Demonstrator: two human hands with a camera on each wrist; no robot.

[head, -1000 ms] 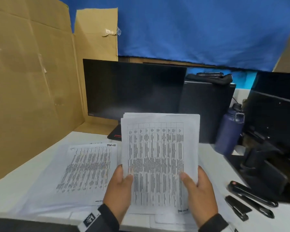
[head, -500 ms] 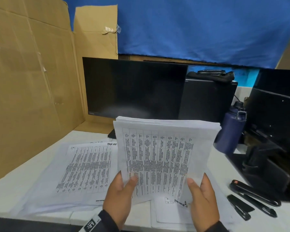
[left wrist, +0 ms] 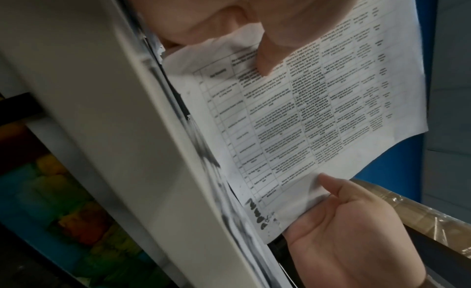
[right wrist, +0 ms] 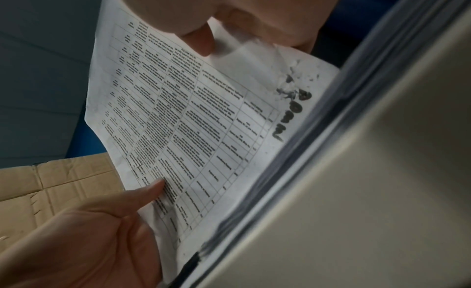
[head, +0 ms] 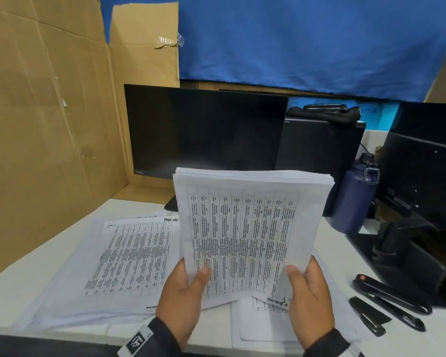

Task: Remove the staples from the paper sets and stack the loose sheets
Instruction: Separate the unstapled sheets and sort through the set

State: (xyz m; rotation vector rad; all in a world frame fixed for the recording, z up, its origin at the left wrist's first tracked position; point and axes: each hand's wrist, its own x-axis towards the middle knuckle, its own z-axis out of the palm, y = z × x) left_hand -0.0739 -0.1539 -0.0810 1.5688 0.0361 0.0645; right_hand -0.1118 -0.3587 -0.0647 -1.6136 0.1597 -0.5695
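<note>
Above the near edge of the white desk we hold a thick paper set upright in both hands, its printed table facing us and its top edge fanned slightly toward the right. Our left hand grips the lower left corner, thumb pressed across the front sheet, fingers hidden behind. Our right hand grips the lower right corner the same way — thumb on the front, where the corner looks crumpled and carries dark marker writing. In the wrist views each thumb lies flat on the printed page, close above the desk edge.

A spread stack of loose sheets lies flat on the desk to the left of the held set, and more sheets lie under our hands. At the right sit two black staplers, side by side — well apart from the paper. Behind stand a dark monitor and a navy bottle, with a cardboard panel on the left.
</note>
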